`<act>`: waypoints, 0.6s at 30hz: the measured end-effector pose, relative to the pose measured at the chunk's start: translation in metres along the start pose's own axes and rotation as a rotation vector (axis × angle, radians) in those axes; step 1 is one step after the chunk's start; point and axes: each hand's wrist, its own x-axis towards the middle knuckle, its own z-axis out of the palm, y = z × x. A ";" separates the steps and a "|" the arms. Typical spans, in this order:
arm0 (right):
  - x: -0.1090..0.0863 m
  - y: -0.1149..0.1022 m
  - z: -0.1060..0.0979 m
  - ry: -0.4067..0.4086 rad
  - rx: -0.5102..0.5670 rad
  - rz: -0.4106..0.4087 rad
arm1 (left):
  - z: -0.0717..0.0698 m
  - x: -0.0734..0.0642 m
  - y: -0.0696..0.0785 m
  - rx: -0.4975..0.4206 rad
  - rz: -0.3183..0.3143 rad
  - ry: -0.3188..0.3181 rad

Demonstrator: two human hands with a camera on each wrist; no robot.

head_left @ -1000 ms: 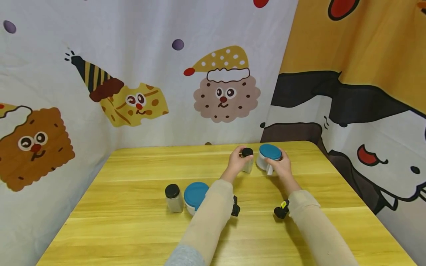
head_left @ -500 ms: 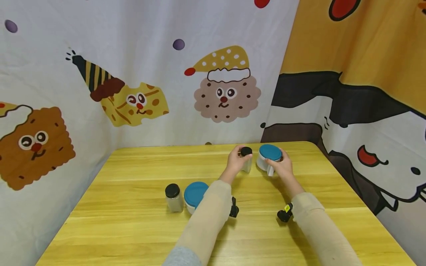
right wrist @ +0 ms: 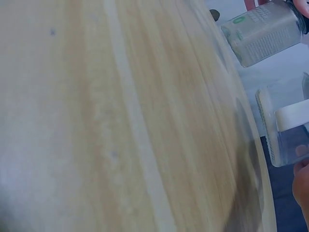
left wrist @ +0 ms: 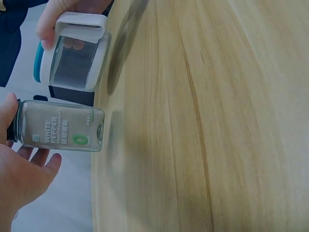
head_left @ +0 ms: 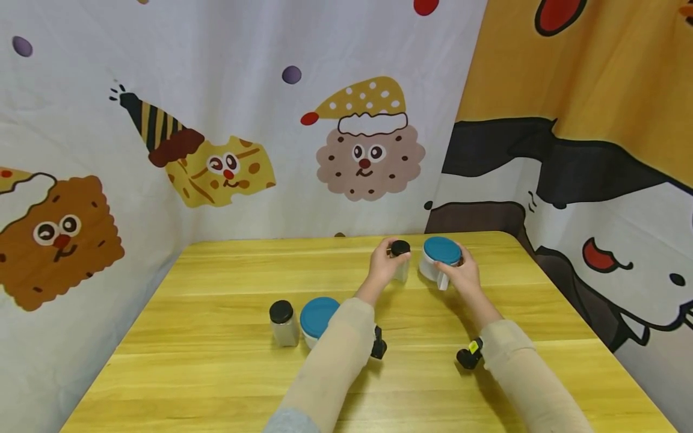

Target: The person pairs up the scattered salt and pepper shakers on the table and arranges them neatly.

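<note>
My left hand [head_left: 382, 266] grips a white pepper jar [left wrist: 60, 125] around its black lid. The jar is clear glass with pale powder inside, upright near the table's far edge. Just to its right, my right hand [head_left: 464, 272] holds a clear-sided container [left wrist: 72, 60] with a blue lid [head_left: 442, 249] and a white handle, fingers and thumb around its upper part. Both seem slightly above the table, with shadows apart from their bases in the left wrist view. In the right wrist view only a little of the right hand [right wrist: 301, 186] shows.
A second black-lidded jar [head_left: 285, 331] stands on the wooden table [head_left: 206, 379], left of centre. Beside it is another blue-lidded container [head_left: 318, 317], partly hidden by my left sleeve [head_left: 338, 355]. A printed curtain [head_left: 243, 78] hangs behind the table.
Both hands keep their holds. The jar has shifted slightly left and the container slightly right, so the gap between them is a little wider. My right forearm has moved slightly right.
</note>
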 end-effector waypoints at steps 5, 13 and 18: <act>-0.004 -0.001 -0.003 -0.004 0.022 -0.006 | 0.001 -0.002 0.001 0.010 0.021 0.003; -0.009 -0.004 -0.006 0.000 0.046 -0.008 | 0.003 -0.004 0.002 0.029 0.039 0.001; -0.012 -0.009 -0.007 -0.007 0.073 0.000 | 0.002 -0.007 0.005 0.024 0.039 0.002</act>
